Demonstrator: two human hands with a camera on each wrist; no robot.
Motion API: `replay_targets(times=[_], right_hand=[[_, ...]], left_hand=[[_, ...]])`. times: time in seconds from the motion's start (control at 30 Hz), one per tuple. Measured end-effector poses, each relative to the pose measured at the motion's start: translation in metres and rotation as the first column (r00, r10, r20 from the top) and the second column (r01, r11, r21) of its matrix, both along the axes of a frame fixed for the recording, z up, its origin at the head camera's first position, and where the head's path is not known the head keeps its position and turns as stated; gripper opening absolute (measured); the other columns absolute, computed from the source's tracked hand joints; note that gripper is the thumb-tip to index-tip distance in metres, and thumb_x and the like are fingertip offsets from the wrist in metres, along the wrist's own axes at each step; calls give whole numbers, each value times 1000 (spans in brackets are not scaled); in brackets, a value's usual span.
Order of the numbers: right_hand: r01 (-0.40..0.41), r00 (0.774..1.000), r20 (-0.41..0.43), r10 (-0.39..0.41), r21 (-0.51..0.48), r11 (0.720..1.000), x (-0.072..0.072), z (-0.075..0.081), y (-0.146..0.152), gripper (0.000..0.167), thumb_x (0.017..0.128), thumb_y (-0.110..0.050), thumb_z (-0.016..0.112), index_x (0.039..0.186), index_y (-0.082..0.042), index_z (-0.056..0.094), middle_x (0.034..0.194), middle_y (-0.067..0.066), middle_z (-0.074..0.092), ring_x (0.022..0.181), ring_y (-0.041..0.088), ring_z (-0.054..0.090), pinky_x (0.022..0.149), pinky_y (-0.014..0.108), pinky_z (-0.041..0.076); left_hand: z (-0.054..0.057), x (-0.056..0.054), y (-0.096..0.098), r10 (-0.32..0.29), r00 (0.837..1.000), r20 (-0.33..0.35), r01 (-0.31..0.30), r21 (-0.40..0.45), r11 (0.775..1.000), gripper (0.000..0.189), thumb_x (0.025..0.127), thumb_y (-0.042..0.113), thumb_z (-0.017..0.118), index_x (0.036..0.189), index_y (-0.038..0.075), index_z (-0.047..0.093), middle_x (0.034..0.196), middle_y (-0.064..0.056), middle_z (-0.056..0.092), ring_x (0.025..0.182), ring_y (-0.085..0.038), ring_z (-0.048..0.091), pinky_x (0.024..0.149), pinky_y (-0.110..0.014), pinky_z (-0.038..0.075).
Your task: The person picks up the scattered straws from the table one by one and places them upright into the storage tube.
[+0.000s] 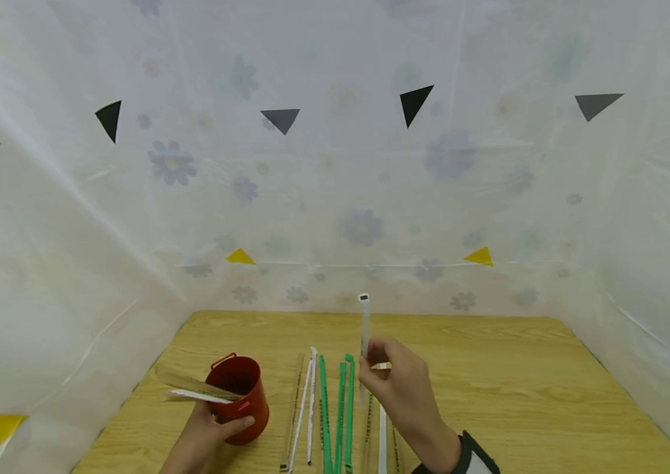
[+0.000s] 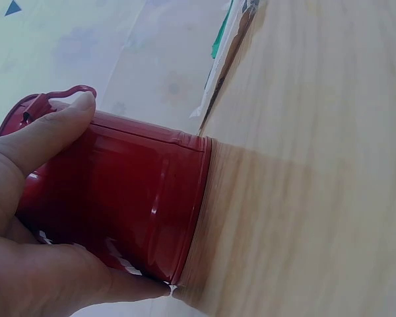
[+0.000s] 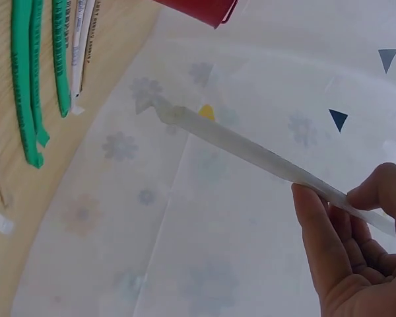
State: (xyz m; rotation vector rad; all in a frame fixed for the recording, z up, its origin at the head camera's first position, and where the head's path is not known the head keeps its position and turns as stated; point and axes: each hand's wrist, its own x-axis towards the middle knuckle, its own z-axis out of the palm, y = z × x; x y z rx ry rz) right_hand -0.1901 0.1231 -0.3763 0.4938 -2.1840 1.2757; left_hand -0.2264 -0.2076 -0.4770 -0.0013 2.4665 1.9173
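Note:
My left hand (image 1: 200,434) grips a small red metal bucket (image 1: 257,409) standing on the table. In the left wrist view its thumb lies along the side of the bucket (image 2: 125,198), near a wire handle. Brown and white paper-wrapped straws (image 1: 201,395) lean out over the bucket's left rim. Thumb and fingers of my right hand (image 1: 406,388) pinch a white paper-wrapped straw (image 1: 365,322), held upright above the table. The right wrist view shows the crimped end of this straw (image 3: 237,148). Below are wrapped straws laid side by side, among them a green one (image 1: 340,408).
The wooden table (image 1: 536,395) extends right of the straws. A brown wrapped straw (image 1: 293,408) lies closest to the bucket. Pale flowered sheeting (image 1: 335,197) with black, grey and yellow triangles surrounds the back and sides.

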Motion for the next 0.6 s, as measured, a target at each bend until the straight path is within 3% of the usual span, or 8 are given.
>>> replay_targets(times=[0.17,0.37,0.47,0.6], right_hand=[[-82,994,-74,81,-17,996,-18,4,-31,23,88,6,71,102,-11,65,93,0,67,84,10,67,65,21,58],[-194,958,-215,189,-2,981,-30,-7,-72,23,90,7,70,107,-7,63,97,2,67,88,13,69,69,17,57],[-266,936,-244,255,-16,964,-31,-16,-89,21,93,6,67,109,-7,60,100,4,64,91,14,69,73,18,57],[-332,923,-237,302,-101,938,-37,-20,-109,15,98,1,63,112,-6,59,102,5,64,94,16,69,77,23,59]], left_hand=[[1,0,-1,-5,1000,-10,5,-10,1000,90,81,3,85,153,3,30,150,-23,44,136,-40,44,98,-36,46],[0,3,-3,10,1000,-15,-11,-42,999,87,80,5,86,151,0,35,147,-25,47,133,-41,48,100,-44,47],[-2,5,-3,21,1000,-7,-22,-63,998,87,80,7,87,150,0,36,147,-25,48,132,-42,49,102,-47,47],[-1,4,-3,26,1000,-15,-27,-51,998,87,79,9,88,150,2,37,146,-23,49,132,-38,49,100,-39,47]])
